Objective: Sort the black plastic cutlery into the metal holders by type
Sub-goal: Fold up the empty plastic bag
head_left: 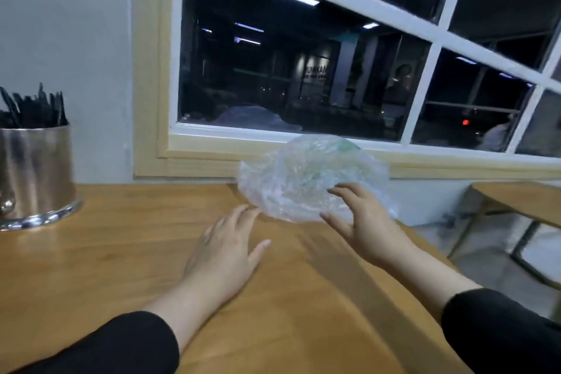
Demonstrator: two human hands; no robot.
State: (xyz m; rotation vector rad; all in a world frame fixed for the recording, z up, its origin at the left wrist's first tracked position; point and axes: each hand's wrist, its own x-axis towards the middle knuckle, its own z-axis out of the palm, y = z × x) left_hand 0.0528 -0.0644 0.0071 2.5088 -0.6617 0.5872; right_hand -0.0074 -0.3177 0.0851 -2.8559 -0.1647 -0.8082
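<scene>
A café or eatery seating area at night: a wooden counter (121, 252) is running beneath a white-framed window (334, 70), with a metal holder (36, 173) displaying black plastic cutlery (33, 109) for diners.

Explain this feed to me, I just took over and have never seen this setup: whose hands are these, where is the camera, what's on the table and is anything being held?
There is no machine: a person wears one wide-angle camera on the head, looking forward and down. The left hand lies with straight fingers over the wooden table. The right hand reaches with spread fingers onto a crumpled clear plastic bag below the window; I cannot tell what is in it. Neither hand grips anything. At far left stands a metal holder with black plastic cutlery in it.
</scene>
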